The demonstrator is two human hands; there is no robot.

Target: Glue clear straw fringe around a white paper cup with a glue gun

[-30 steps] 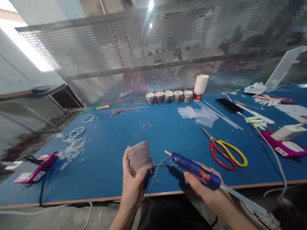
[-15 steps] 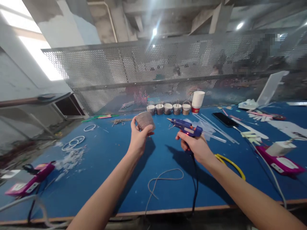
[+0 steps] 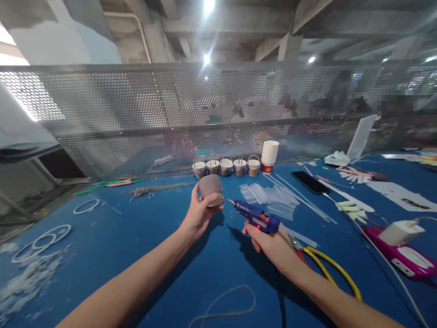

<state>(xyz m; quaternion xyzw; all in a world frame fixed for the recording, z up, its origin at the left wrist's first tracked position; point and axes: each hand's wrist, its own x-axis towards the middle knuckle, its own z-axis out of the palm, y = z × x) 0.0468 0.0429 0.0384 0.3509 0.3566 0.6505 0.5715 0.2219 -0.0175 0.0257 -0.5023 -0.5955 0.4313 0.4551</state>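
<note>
My left hand (image 3: 200, 212) grips a grey-brown cup (image 3: 210, 188), tilted, with the thumb across its side. In my right hand (image 3: 269, 241) is a blue hot glue gun (image 3: 255, 215), its red light lit. The brass nozzle points at the cup's lower edge, a small gap away. A loop of grey cord (image 3: 239, 313) lies on the blue table (image 3: 164, 269) in front. At the back several small cups with handles (image 3: 226, 167) stand in a row beside a stack of white paper cups (image 3: 269, 155).
Clear plastic sheets (image 3: 273, 198) and glue sticks lie behind the glue gun. Right of it are yellow-handled pliers (image 3: 336, 269), a phone (image 3: 309, 182) and a magenta power strip (image 3: 399, 255). White rings (image 3: 43, 241) and scraps lie left. A perforated metal screen (image 3: 136, 105) borders the back.
The glue gun and the cup have come closer together, the nozzle now near the cup's lower edge. The camera view has shifted, showing more of the right side.
</note>
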